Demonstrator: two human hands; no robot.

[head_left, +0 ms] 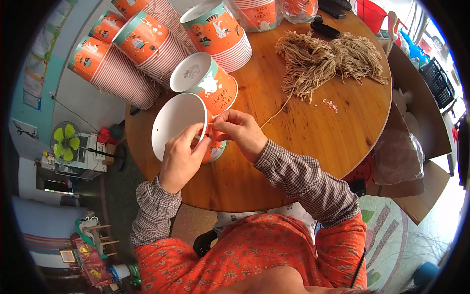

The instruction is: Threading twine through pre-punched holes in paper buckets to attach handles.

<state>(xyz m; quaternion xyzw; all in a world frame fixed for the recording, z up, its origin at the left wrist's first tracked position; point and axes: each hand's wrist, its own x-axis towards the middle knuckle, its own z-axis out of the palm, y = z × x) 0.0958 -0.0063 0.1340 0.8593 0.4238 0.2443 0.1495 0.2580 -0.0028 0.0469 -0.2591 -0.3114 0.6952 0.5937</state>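
A paper bucket [169,120], white inside and orange outside, lies tipped on its side with its mouth toward me. A small dark hole shows in its wall. My left hand [180,156] is closed over its rim, thumb outside and fingers at the edge. Against the bucket's outer side, my right hand [243,135] pinches a thin cord between thumb and fingertips; the fingers partly hide the strand. The cord [279,110] runs back from behind this hand to a bundle of beige cords [333,63]. Just beyond stands another orange bucket [208,83], upside down.
Nested stacks of orange buckets [122,73] lean at the far left, and another stack [220,41] stands behind. Small pale beads [330,105] lie near the cords. A black object [325,29] sits at the back. Cardboard boxes [416,191] flank the round table [313,142].
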